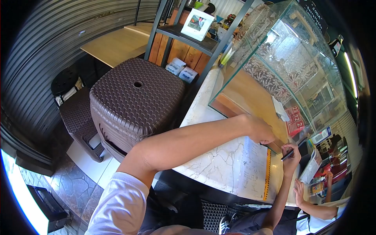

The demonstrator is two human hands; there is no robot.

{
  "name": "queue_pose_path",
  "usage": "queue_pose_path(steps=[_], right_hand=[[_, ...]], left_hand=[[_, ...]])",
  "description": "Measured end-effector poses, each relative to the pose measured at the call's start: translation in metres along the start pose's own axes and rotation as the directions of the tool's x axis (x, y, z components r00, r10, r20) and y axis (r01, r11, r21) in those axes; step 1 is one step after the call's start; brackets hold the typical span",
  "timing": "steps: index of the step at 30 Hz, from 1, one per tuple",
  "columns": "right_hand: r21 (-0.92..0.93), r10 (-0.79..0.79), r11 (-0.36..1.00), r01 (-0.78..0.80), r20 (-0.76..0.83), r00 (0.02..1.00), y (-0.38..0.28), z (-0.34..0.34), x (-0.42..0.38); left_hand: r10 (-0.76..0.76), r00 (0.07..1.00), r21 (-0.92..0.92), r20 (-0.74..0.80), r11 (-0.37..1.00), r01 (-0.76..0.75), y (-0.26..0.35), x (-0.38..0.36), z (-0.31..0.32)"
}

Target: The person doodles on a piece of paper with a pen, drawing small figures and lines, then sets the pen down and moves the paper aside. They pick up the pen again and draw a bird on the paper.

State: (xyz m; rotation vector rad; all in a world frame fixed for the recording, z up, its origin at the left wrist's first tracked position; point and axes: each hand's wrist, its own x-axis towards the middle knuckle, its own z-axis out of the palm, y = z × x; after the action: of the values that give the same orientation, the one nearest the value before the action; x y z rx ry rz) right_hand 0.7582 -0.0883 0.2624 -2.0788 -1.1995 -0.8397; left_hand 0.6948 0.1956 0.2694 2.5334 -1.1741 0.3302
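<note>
My left hand (256, 130) reaches across the counter with its fingers curled, beside the front edge of a wooden board (250, 96) at the base of the glass case. Whether anything is inside those fingers is hidden. My right hand (290, 157) grips a dark pen (288, 155), which slants down to the left. Below the hands lies a notepad (252, 172) with handwriting on its white page and an orange strip along one side. It rests on the white marbled counter (213, 168).
The glass case (270, 58) rises behind my hands, with a red number card (294, 119) beside it. Another person's hand (301, 194) rests at the counter's right end, near a folded paper (312, 166). A brown woven-pattern stool (137, 94) stands left, near a metal shelf (188, 37).
</note>
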Motion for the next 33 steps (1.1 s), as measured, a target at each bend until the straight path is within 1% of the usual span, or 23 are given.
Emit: queue_pose_path(steps=[15, 17, 23, 33], right_hand=[[-0.002, -0.031, 1.0, 0.031, -0.006, 0.999, -0.0017, -0.0001, 0.001], [0.008, -0.011, 1.0, 0.011, -0.003, 1.0, 0.0013, -0.0002, -0.0001], [0.03, -0.015, 0.999, 0.015, -0.01, 1.0, -0.0005, 0.0011, 0.0006], [0.01, 0.001, 1.0, -0.001, -0.007, 1.0, -0.0007, -0.0006, -0.0001]], left_hand=[[0.037, 0.999, -0.007, -0.03, 0.999, -0.037, -0.0037, 0.0006, 0.0034], [0.033, 0.999, -0.01, -0.024, 0.999, -0.033, -0.0036, 0.0008, 0.0024], [0.024, 1.0, -0.007, -0.019, 1.0, -0.025, -0.0024, -0.0003, 0.0018], [0.008, 1.0, -0.023, -0.003, 1.0, -0.008, -0.0001, -0.0018, -0.0009]])
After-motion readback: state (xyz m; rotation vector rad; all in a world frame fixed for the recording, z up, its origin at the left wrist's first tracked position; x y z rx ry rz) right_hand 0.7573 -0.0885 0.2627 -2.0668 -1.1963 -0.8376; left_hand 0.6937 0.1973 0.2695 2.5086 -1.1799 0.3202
